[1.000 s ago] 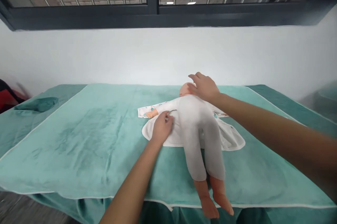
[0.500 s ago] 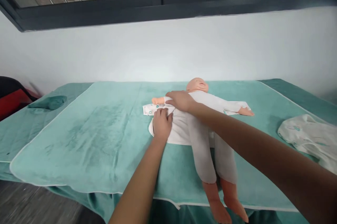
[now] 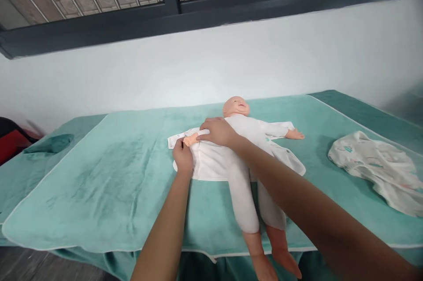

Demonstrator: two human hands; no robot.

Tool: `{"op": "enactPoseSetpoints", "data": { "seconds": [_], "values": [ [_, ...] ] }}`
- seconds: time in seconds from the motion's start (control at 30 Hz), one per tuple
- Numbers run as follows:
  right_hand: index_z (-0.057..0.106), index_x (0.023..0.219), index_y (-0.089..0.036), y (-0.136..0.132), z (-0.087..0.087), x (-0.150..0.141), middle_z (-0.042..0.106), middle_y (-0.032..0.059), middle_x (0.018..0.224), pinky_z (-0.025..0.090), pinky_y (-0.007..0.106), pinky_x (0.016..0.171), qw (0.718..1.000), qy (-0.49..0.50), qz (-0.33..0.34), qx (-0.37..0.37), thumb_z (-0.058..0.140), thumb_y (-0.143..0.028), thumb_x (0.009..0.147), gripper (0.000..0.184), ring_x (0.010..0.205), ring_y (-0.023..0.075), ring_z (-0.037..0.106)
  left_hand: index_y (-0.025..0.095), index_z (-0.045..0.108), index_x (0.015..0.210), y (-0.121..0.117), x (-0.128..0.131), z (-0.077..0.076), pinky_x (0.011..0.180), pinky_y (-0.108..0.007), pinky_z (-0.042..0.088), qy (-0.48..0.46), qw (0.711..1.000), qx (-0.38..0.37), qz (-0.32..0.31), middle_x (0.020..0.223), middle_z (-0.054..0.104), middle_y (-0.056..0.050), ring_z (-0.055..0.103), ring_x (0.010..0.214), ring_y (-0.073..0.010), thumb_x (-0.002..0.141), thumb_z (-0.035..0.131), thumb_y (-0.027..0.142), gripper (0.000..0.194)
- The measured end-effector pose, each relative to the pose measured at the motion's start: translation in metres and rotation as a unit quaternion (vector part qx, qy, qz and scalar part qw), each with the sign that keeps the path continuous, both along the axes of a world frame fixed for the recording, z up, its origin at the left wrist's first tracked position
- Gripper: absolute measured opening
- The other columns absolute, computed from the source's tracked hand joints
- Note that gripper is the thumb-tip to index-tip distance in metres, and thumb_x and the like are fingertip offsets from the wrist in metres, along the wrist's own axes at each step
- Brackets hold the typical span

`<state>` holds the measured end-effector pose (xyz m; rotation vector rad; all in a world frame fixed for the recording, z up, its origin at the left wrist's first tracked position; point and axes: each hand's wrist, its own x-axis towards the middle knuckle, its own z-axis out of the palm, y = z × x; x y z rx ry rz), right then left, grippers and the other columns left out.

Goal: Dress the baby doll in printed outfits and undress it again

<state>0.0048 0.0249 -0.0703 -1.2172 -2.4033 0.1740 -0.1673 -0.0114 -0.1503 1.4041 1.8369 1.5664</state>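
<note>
A baby doll (image 3: 243, 193) in a white body suit lies on its back, its head toward the wall and its bare feet toward me. A white printed baby shirt (image 3: 209, 166) is spread open beneath it. The doll's arm on the right lies in a shirt sleeve (image 3: 279, 129), with the hand out of the cuff. My right hand (image 3: 218, 131) is closed around the other arm at the forearm. My left hand (image 3: 183, 156) is closed at that arm's small hand (image 3: 191, 139), beside the flat left sleeve (image 3: 172, 141). Whether it also pinches shirt cloth is hidden.
A crumpled white printed garment (image 3: 376, 166) lies at the right on the light green blanket (image 3: 109, 184). A dark green cloth bump (image 3: 49, 143) and a red and black object (image 3: 11, 140) are at the left. A white wall and barred window stand behind.
My right hand has gone from the doll's head to its left-side forearm. The doll has turned from its side onto its back. My left hand has shifted from the shirt to the doll's hand.
</note>
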Motion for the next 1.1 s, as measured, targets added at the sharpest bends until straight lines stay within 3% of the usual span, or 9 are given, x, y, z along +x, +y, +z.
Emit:
{"op": "enactPoseSetpoints", "data": {
  "seconds": [0.17, 0.27, 0.4, 0.53, 0.67, 0.77, 0.83, 0.97, 1.1],
  "values": [
    [0.072, 0.102, -0.02, -0.002, -0.003, -0.002, 0.07, 0.0092, 0.104, 0.033, 0.039, 0.097, 0.995, -0.074, -0.049, 0.035, 0.06, -0.052, 0.089, 0.037, 0.101, 0.0248, 0.062, 0.018, 0.06, 0.085, -0.004, 0.003, 0.002, 0.071, -0.025, 0.047, -0.013, 1.0, 0.011, 0.026, 0.083, 0.067, -0.003, 0.059, 0.077, -0.0153, 0.095, 0.042, 0.038, 0.029],
    [0.071, 0.1, -0.018, -0.003, -0.006, -0.007, 0.07, 0.0114, 0.104, 0.032, 0.041, 0.096, 0.991, -0.105, -0.069, 0.053, 0.058, -0.049, 0.09, 0.034, 0.1, 0.0266, 0.061, 0.019, 0.062, 0.089, -0.01, 0.008, 0.0, 0.079, -0.028, 0.047, 0.08, 0.996, 0.043, 0.015, 0.087, 0.067, -0.005, 0.06, 0.083, -0.0172, 0.098, 0.041, 0.038, 0.029],
    [0.069, 0.099, -0.014, -0.003, -0.012, -0.019, 0.069, 0.0148, 0.103, 0.033, 0.042, 0.094, 0.988, -0.122, -0.079, 0.061, 0.053, -0.031, 0.092, 0.024, 0.101, 0.0283, 0.061, 0.02, 0.063, 0.093, -0.016, 0.012, -0.004, 0.083, -0.03, 0.045, 0.235, 0.966, 0.075, -0.083, 0.09, 0.067, -0.007, 0.061, 0.089, -0.0191, 0.1, 0.038, 0.037, 0.031],
    [0.067, 0.103, -0.016, -0.007, -0.006, -0.021, 0.069, 0.0127, 0.107, 0.035, 0.04, 0.096, 0.992, -0.104, -0.051, 0.05, 0.051, -0.024, 0.091, 0.022, 0.104, 0.0265, 0.061, 0.02, 0.063, 0.093, -0.014, 0.01, -0.006, 0.086, -0.032, 0.044, 0.263, 0.957, 0.091, -0.085, 0.091, 0.066, -0.008, 0.059, 0.093, -0.0209, 0.101, 0.039, 0.036, 0.03],
    [0.065, 0.108, -0.02, -0.022, 0.006, 0.021, 0.069, 0.0101, 0.114, 0.042, 0.034, 0.09, 0.981, 0.099, -0.149, 0.076, 0.04, -0.024, 0.094, 0.029, 0.106, 0.0242, 0.06, 0.02, 0.061, 0.096, -0.008, 0.007, -0.007, 0.089, -0.035, 0.044, 0.214, 0.974, 0.068, -0.023, 0.097, 0.066, -0.01, 0.059, 0.096, -0.0226, 0.102, 0.033, 0.034, 0.032],
    [0.065, 0.095, -0.023, -0.034, -0.006, 0.08, 0.07, 0.0102, 0.099, 0.043, 0.036, 0.078, 0.907, 0.184, -0.367, 0.098, 0.043, -0.033, 0.091, 0.025, 0.091, 0.0274, 0.061, 0.02, 0.061, 0.102, -0.005, 0.008, -0.01, 0.09, -0.037, 0.044, 0.194, 0.98, 0.036, 0.003, 0.1, 0.067, -0.011, 0.06, 0.099, -0.0244, 0.102, 0.03, 0.035, 0.035],
    [0.062, 0.075, -0.024, -0.04, -0.024, 0.115, 0.067, 0.0088, 0.078, 0.041, 0.035, 0.069, 0.878, 0.179, -0.441, 0.043, 0.046, -0.044, 0.089, 0.029, 0.077, 0.0266, 0.058, 0.02, 0.062, 0.104, -0.004, 0.009, -0.011, 0.091, -0.038, 0.044, 0.189, 0.982, 0.02, 0.011, 0.101, 0.068, -0.012, 0.061, 0.102, -0.0255, 0.102, 0.03, 0.036, 0.036],
    [0.053, 0.062, -0.026, -0.044, -0.055, 0.144, 0.062, 0.0063, 0.066, 0.038, 0.034, 0.064, 0.865, 0.196, -0.462, -0.033, 0.044, -0.051, 0.087, 0.037, 0.069, 0.0243, 0.054, 0.019, 0.062, 0.109, -0.004, 0.011, -0.011, 0.095, -0.039, 0.043, 0.187, 0.982, 0.021, -0.008, 0.107, 0.068, -0.013, 0.061, 0.107, -0.0261, 0.101, 0.032, 0.036, 0.035],
    [0.06, 0.077, -0.026, -0.043, -0.057, 0.136, 0.067, 0.0045, 0.076, 0.042, 0.034, 0.067, 0.846, 0.294, -0.442, -0.042, 0.054, -0.056, 0.081, 0.031, 0.075, 0.0239, 0.059, 0.019, 0.061, 0.112, -0.007, 0.012, -0.003, 0.098, -0.038, 0.043, 0.156, 0.986, 0.043, -0.043, 0.111, 0.068, -0.011, 0.06, 0.108, -0.0233, 0.101, 0.032, 0.034, 0.034]
  ]
}}
